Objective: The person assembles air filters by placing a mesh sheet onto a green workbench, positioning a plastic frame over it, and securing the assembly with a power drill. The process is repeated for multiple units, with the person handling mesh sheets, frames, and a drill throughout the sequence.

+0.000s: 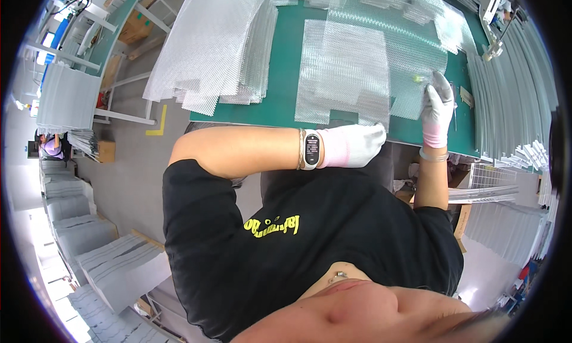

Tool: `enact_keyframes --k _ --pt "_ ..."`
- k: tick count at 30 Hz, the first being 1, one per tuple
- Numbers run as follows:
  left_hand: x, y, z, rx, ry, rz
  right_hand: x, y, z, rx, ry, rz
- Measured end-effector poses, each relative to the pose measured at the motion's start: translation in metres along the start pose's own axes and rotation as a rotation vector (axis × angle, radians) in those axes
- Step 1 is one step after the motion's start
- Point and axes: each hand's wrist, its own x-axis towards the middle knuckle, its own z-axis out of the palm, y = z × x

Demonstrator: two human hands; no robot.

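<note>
From the head camera, you are leaning over a green table with both hands in white gloves. Your left hand is lying at the near edge of the table, its fingers held together and pressing flat on the lower corner of a clear, diamond-patterned plastic sheet; whether they are pinching the edge or only resting on it, you cannot tell from here. A pale wristband device is sitting on that wrist beside the pink glove cuff. Your right hand is reaching up along the right edge of the same sheet, fingers together and pointing away from you, touching the sheet's side; a firm grip is not showing. The sheet is lying flat on the table between your two hands, on top of more overlapping sheets of the same kind that are spreading toward the far right. A thick stack of patterned sheets is resting to the left, hanging partly over the table's near edge, well apart from your hands. White ribbed panels are lining the right side, and more stacks are sitting on the floor at your left.
</note>
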Motion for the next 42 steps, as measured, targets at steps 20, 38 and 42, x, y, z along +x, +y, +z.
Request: enact_keyframes --k 20,38,42 --pt "-0.08 -0.041 -0.036 -1.146 0.422 -1.584 -0.03 0.014 0.014 -0.242 -0.132 0.128" --pt "-0.085 -0.031 0.063 -0.349 0.165 -1.367 -0.041 0.052 0.035 -1.244 -0.285 -0.073" --pt "-0.089 -0.029 0.068 -0.391 0.191 -1.374 -0.042 0.056 0.03 -1.272 -0.297 -0.062"
